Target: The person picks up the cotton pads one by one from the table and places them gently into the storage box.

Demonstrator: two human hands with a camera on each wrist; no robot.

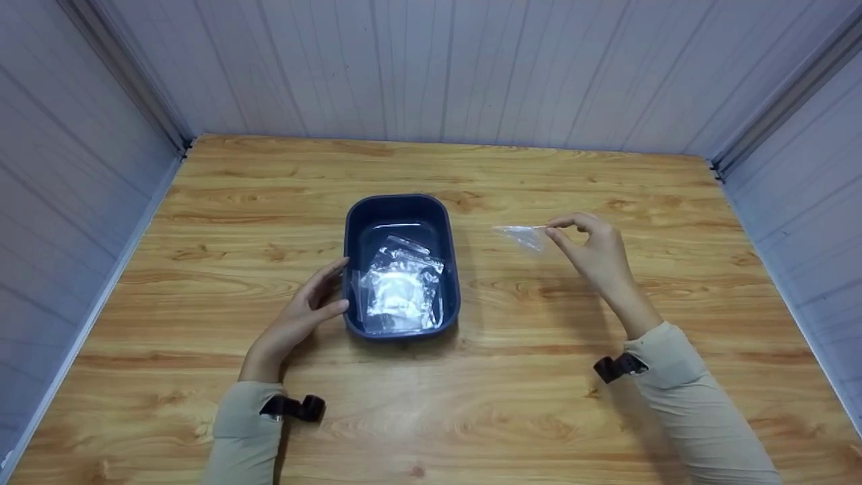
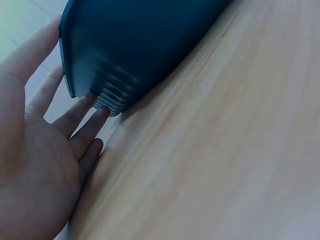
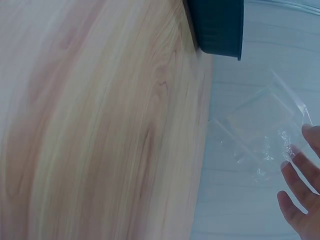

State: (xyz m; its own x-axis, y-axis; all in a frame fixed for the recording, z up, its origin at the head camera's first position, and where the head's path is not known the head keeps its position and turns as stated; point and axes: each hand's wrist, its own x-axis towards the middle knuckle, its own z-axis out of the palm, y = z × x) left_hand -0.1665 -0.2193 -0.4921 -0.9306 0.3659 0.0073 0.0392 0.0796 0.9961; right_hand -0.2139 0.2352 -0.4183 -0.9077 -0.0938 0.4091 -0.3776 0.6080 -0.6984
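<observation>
A dark blue plastic tub stands on the wooden table, with several clear plastic bags lying in it. My left hand touches the tub's left side, its fingers fairly straight and spread, as the left wrist view also shows. To the right of the tub, my right hand pinches a single clear plastic bag between thumb and fingertips, above the table. In the right wrist view the bag hangs out from the fingers, see-through and apart from the tub.
The wood-grain table reaches to pale panelled walls at the back, left and right. A dark strapped device sits on the left wrist, and another on the right wrist.
</observation>
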